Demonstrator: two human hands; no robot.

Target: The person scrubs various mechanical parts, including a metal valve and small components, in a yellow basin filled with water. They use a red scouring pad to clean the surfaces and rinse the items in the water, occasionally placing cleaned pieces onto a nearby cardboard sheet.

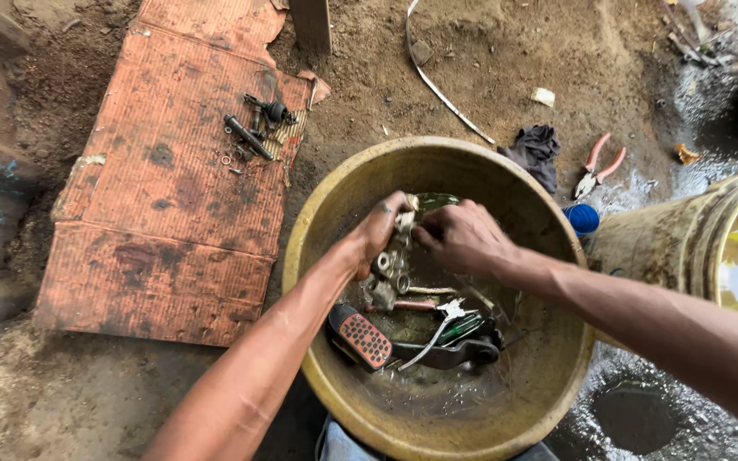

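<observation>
A wide yellow basin (335, 183) stands on the dirt ground, with dark liquid and greasy metal parts in its bottom. My left hand (375, 230) grips a grey metal engine part (392, 265) and holds it upright over the basin's middle. My right hand (463, 239) touches the top of the same part, with its fingers curled on it. Below the hands lie a pedal with an orange ribbed pad (360, 337), a black lever (446, 352) and a thin silvery piece (437, 324).
A stained orange cardboard sheet (164, 196) lies to the left with bolts and small dark parts (254, 132) on it. Red-handled pliers (598, 166), a dark rag (538, 152) and a blue cap (582, 218) lie behind the basin. A yellow bucket (685, 243) of liquid stands at right.
</observation>
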